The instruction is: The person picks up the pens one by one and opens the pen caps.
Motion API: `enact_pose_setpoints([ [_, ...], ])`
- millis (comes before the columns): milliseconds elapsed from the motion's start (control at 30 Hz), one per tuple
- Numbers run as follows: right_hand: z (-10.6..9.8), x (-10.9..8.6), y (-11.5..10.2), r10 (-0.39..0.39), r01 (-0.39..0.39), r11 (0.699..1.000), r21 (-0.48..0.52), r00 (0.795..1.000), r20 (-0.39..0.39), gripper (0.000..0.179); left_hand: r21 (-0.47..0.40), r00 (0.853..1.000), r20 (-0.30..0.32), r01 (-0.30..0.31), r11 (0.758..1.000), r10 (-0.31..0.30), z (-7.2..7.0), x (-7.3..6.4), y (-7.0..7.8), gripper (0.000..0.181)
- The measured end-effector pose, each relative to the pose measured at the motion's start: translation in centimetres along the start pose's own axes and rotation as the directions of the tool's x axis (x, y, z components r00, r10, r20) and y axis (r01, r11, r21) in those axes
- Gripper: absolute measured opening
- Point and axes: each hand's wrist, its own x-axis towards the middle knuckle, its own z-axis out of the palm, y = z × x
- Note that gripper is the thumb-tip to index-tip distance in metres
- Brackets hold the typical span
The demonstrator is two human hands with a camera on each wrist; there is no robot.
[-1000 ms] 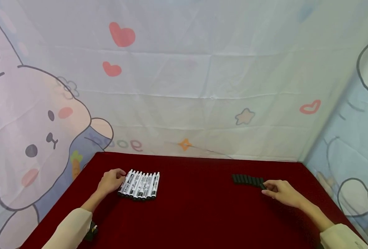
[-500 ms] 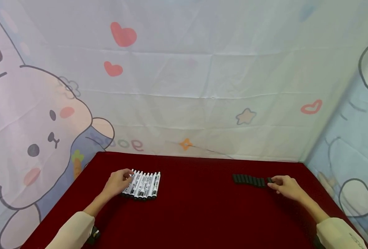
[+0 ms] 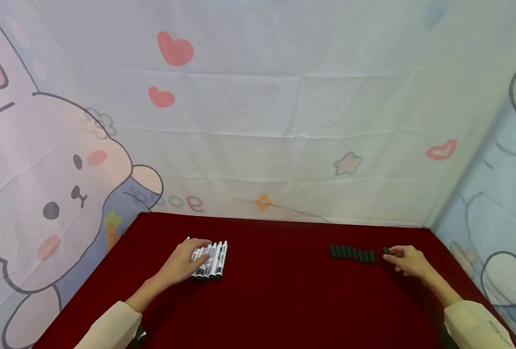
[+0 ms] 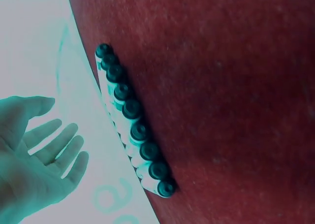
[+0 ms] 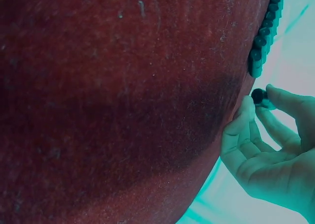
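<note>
A row of white markers [image 3: 215, 261] with black ends lies side by side on the red cloth, left of centre. My left hand [image 3: 181, 264] is over the left part of the row and hides some of it; in the left wrist view its fingers are spread and hold nothing. Farther right, several black marker caps [image 3: 351, 253] lie lined up against each other. To the right of that line, my right hand [image 3: 411, 261] pinches a single black cap [image 5: 259, 96] between thumb and fingers.
Dark red cloth [image 3: 280, 286] covers the table. Behind it hangs a pale printed curtain [image 3: 284, 111] with hearts and a rabbit. A dark object [image 3: 138, 336] shows beside the left sleeve.
My left hand has moved right, from the left end of the markers to over them. My right hand has taken the end cap away from the line, toward the right.
</note>
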Motion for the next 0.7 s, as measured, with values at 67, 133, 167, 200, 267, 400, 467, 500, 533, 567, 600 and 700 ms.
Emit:
enact_pose_setpoints([
  [67, 0.0, 0.4, 0.1, 0.004, -0.004, 1.0, 0.0, 1.0, 0.004, 0.054, 0.04, 0.999, 0.002, -0.045, 0.998, 0.045, 0.2, -0.1, 0.3, 0.038],
  [133, 0.2, 0.7, 0.1, 0.018, -0.018, 1.0, 0.01, 1.0, 0.014, 0.055, 0.093, 0.996, 0.01, -0.092, 0.991, 0.091, 0.5, -0.1, 0.6, 0.042],
  [167, 0.3, 0.8, 0.1, 0.024, -0.024, 1.0, 0.012, 1.0, 0.018, 0.054, 0.116, 0.993, 0.016, -0.117, 0.986, 0.116, 0.6, -0.1, 0.7, 0.044],
  [200, 0.3, 0.9, 0.2, 0.028, -0.028, 1.0, 0.01, 0.999, 0.023, 0.054, 0.134, 0.99, 0.025, -0.139, 0.981, 0.137, 0.7, -0.2, 0.9, 0.046],
  [267, 0.5, 1.0, 0.2, 0.039, -0.04, 0.999, 0.009, 0.999, 0.03, 0.053, 0.155, 0.984, 0.049, -0.175, 0.972, 0.17, 0.9, -0.2, 1.2, 0.05],
  [400, 1.0, 1.0, 0.3, 0.056, -0.057, 0.998, 0.014, 0.998, 0.042, 0.051, 0.17, 0.976, 0.099, -0.211, 0.963, 0.196, 1.3, -0.4, 1.8, 0.056],
  [467, 1.1, 1.0, 0.2, 0.062, -0.063, 0.998, 0.018, 0.997, 0.045, 0.05, 0.176, 0.974, 0.12, -0.212, 0.961, 0.193, 1.5, -0.4, 2.0, 0.059],
  [500, 1.1, 1.1, 0.2, 0.065, -0.066, 0.998, 0.019, 0.997, 0.043, 0.05, 0.181, 0.973, 0.128, -0.212, 0.96, 0.191, 1.6, -0.4, 2.1, 0.06],
  [533, 1.1, 1.2, 0.1, 0.064, -0.065, 0.998, 0.017, 0.997, 0.044, 0.05, 0.184, 0.973, 0.136, -0.208, 0.961, 0.185, 1.7, -0.3, 2.2, 0.061],
  [567, 1.1, 1.3, 0.1, 0.064, -0.065, 0.998, 0.013, 0.997, 0.043, 0.05, 0.183, 0.973, 0.142, -0.204, 0.962, 0.18, 1.8, -0.2, 2.3, 0.061],
  [600, 1.1, 1.4, 0.0, 0.062, -0.062, 0.998, 0.008, 0.997, 0.042, 0.051, 0.183, 0.973, 0.147, -0.201, 0.962, 0.175, 1.8, -0.1, 2.3, 0.062],
  [700, 1.1, 1.7, -0.3, 0.058, -0.058, 0.998, 0.001, 0.998, 0.038, 0.051, 0.192, 0.973, 0.158, -0.197, 0.961, 0.168, 1.9, 0.2, 2.5, 0.063],
])
